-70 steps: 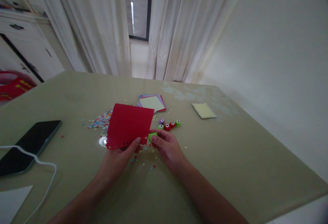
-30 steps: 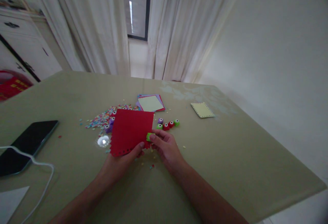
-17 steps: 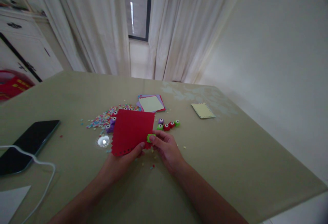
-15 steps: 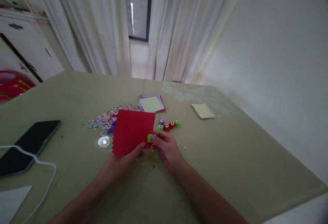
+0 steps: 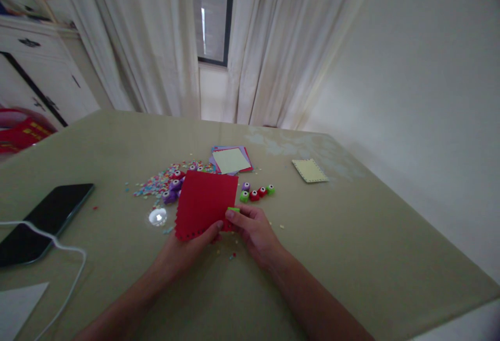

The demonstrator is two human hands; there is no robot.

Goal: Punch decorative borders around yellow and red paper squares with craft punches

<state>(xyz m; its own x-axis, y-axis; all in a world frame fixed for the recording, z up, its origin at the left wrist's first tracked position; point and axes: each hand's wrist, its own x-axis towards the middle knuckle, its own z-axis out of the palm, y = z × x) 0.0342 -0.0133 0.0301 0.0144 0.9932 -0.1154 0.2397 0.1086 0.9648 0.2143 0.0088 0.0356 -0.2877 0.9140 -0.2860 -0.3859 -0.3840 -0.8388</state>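
My left hand (image 5: 195, 244) pinches the lower edge of a square sheet of red paper (image 5: 207, 200), thumb on top. Small punched holes run along its left and bottom edges. At its right edge my right hand (image 5: 255, 229) is closed on a small green craft punch (image 5: 233, 209), mostly hidden by thumb and fingers. Just beyond, a short row of small punches (image 5: 254, 195) in red, green and purple stands on the table. Left of the paper, more purple and red punches (image 5: 171, 195) lie by a heap of coloured confetti (image 5: 158, 180).
Behind the red paper lies a stack of coloured paper squares (image 5: 231, 160). A yellow square with a punched border (image 5: 310, 170) lies to the right. On the left are a phone (image 5: 47, 221), a white cable (image 5: 76, 250) and a white sheet (image 5: 21, 304). A clear round lid-like thing (image 5: 158, 217) sits near the confetti.
The red paper has come lower and right, uncovering purple punches and confetti. The green punch has moved onto the paper's right edge and tilted, so less of it shows.
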